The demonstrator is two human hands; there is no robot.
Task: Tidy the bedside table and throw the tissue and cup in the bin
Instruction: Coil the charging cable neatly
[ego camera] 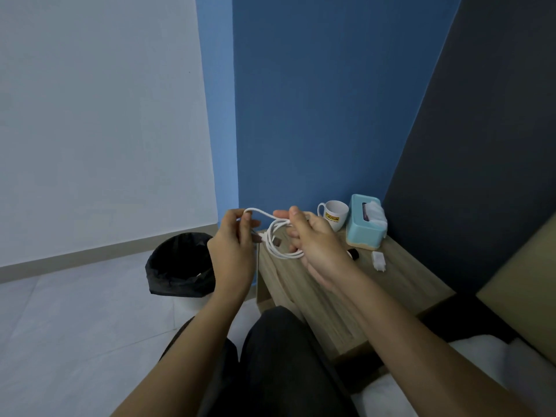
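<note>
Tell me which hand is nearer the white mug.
Right. The right hand, holding the coiled white cable, sits just left of the white mug. The left hand is farther left, nearer the bin.

Blue walls (316,100), pale tiled floor (75,326), perhaps dim light.

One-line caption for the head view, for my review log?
Both hands, left hand and right hand, coil a white cable above the bedside table; bin beside it.

Head-worn view, facing forward and down, close over hands (270,245)
</note>
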